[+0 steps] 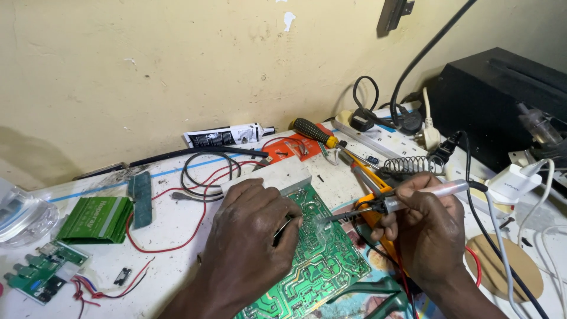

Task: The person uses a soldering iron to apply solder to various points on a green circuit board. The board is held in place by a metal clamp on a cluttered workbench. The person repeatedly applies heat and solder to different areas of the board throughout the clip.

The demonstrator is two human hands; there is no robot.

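Note:
A green circuit board [319, 266] lies solder side up in front of me. My left hand [248, 236] rests on its left edge and pinches a thin dark tool [283, 227] against the board. My right hand [428, 227] holds a soldering iron [407, 199] with a white handle, its tip pointing left and touching the board near the top, where a little smoke rises. A white block [271, 175] sits along the board's far edge.
A yellow-black screwdriver [316, 133] and an orange board [292, 147] lie behind. A coiled iron stand [410, 164], power strip [384, 136], white charger [511, 183] and black box [502, 100] are at right. Red and black wires [201, 177], a green box [94, 218] and a small green module [44, 269] lie left.

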